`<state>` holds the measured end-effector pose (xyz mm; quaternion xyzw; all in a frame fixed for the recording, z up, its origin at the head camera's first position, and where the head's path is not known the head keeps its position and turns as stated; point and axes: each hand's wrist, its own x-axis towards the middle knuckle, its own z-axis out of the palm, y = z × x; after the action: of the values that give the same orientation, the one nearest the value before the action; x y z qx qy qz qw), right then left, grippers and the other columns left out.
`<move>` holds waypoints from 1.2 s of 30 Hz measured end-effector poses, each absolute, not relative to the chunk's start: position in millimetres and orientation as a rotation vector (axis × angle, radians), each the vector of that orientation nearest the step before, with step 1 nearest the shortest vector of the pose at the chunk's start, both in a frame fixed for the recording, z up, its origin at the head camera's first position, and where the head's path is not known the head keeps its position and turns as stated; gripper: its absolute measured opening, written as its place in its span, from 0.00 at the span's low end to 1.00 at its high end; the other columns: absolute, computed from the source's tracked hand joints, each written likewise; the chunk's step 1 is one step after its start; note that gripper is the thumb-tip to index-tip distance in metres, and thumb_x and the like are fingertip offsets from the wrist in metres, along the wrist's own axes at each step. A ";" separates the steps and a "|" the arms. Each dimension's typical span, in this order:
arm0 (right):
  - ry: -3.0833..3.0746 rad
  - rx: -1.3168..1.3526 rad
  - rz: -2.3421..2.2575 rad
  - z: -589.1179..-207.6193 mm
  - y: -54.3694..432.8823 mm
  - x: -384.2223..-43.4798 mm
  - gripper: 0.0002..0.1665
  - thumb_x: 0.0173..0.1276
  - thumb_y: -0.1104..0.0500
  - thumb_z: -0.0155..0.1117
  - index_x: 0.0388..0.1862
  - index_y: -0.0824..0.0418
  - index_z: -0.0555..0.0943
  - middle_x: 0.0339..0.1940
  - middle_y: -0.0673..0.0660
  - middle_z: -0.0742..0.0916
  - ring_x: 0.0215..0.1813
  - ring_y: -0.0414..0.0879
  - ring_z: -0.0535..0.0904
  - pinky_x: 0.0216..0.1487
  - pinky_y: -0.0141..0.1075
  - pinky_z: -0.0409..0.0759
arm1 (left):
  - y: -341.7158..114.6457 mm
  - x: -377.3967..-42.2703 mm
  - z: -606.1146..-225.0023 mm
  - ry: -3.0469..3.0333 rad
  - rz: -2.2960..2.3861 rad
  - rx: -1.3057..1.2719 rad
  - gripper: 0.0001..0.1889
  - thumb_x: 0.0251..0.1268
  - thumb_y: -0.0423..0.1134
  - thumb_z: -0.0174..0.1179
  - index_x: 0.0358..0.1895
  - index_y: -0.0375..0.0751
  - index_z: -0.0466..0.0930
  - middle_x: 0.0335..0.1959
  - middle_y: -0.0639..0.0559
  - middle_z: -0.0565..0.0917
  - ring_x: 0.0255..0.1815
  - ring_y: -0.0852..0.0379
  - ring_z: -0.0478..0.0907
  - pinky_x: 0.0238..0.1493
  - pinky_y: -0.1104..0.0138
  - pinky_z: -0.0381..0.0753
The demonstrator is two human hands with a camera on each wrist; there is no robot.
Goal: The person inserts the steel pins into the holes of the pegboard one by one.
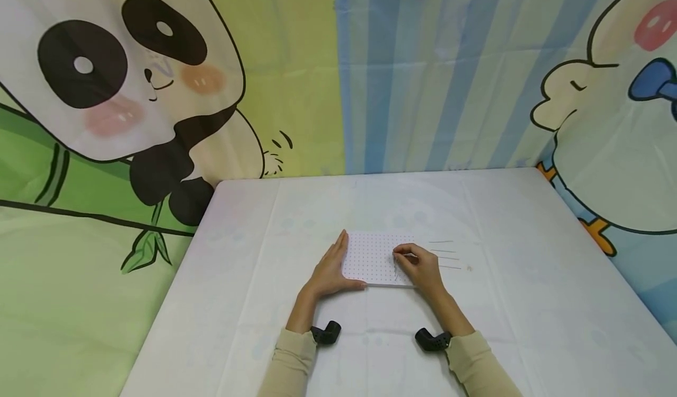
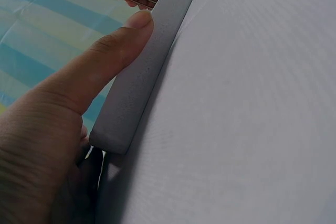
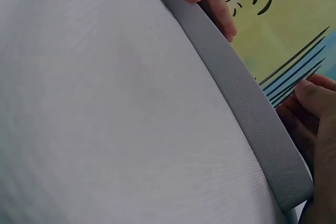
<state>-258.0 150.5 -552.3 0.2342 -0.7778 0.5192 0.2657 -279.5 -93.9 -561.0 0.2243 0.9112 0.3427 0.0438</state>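
Observation:
A flat white board [image 1: 370, 256] printed with a grid of dots lies on the table. At its left side my left hand [image 1: 328, 271] spreads straight fingers along the edge, while the thumb [image 2: 137, 22] presses the front edge. My right hand [image 1: 423, 268] is over the board's right part, thumb and fingertips pinching a thin needle. Several dark, pointed needles [image 3: 294, 61] stand upright in a row from the board, seen in the right wrist view; the pinched one is among them. Their lower ends are hidden behind the board's edge in both wrist views.
Several loose needles [image 1: 448, 258] lie roughly parallel on the white-covered table [image 1: 529, 303], just right of the board. A cartoon-printed curtain [image 1: 296, 91] hangs behind the table. Black cameras [image 1: 326, 333] sit at both wrists.

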 end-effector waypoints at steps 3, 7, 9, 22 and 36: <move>-2.108 0.632 1.420 -553.1 152.1 -255.9 0.10 0.54 0.75 0.65 0.36 0.70 0.81 0.34 0.62 0.85 0.38 0.50 0.83 0.39 0.30 0.80 | -93.3 -279.1 -561.0 2.783 1.037 0.684 0.71 0.29 0.68 0.70 0.74 0.42 0.34 0.75 0.53 0.38 0.73 0.52 0.41 0.68 0.54 0.50; -2.130 0.613 1.429 -553.4 154.1 -253.8 0.13 0.54 0.77 0.64 0.40 0.73 0.80 0.37 0.65 0.85 0.39 0.56 0.82 0.40 0.35 0.80 | -93.2 -278.7 -560.9 2.794 1.039 0.698 0.71 0.28 0.67 0.71 0.73 0.40 0.35 0.75 0.50 0.39 0.73 0.52 0.41 0.68 0.54 0.50; -2.122 0.591 1.430 -561.3 158.3 -256.3 0.14 0.54 0.77 0.64 0.41 0.72 0.81 0.38 0.64 0.85 0.39 0.55 0.82 0.40 0.32 0.80 | -92.9 -278.6 -561.5 2.797 1.043 0.701 0.71 0.28 0.67 0.71 0.73 0.39 0.35 0.75 0.49 0.40 0.73 0.52 0.41 0.68 0.54 0.50; -2.069 0.296 1.490 -565.1 229.6 -238.4 0.11 0.55 0.74 0.65 0.39 0.69 0.82 0.37 0.65 0.84 0.41 0.36 0.80 0.42 0.24 0.77 | -93.5 -278.6 -561.9 2.795 1.072 0.710 0.71 0.28 0.67 0.71 0.73 0.40 0.36 0.75 0.50 0.39 0.73 0.52 0.41 0.68 0.54 0.49; -2.340 0.247 1.203 -575.2 255.0 -232.7 0.07 0.52 0.64 0.72 0.31 0.55 0.85 0.34 0.50 0.85 0.40 0.33 0.78 0.41 0.18 0.71 | -94.1 -279.4 -563.6 2.797 1.044 0.704 0.71 0.28 0.68 0.70 0.73 0.40 0.35 0.75 0.51 0.38 0.73 0.52 0.40 0.69 0.56 0.47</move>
<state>-232.7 255.0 -575.2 0.0907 -0.8581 0.4410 0.2468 -279.4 -94.1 -563.6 0.2294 0.9112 0.3402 0.0369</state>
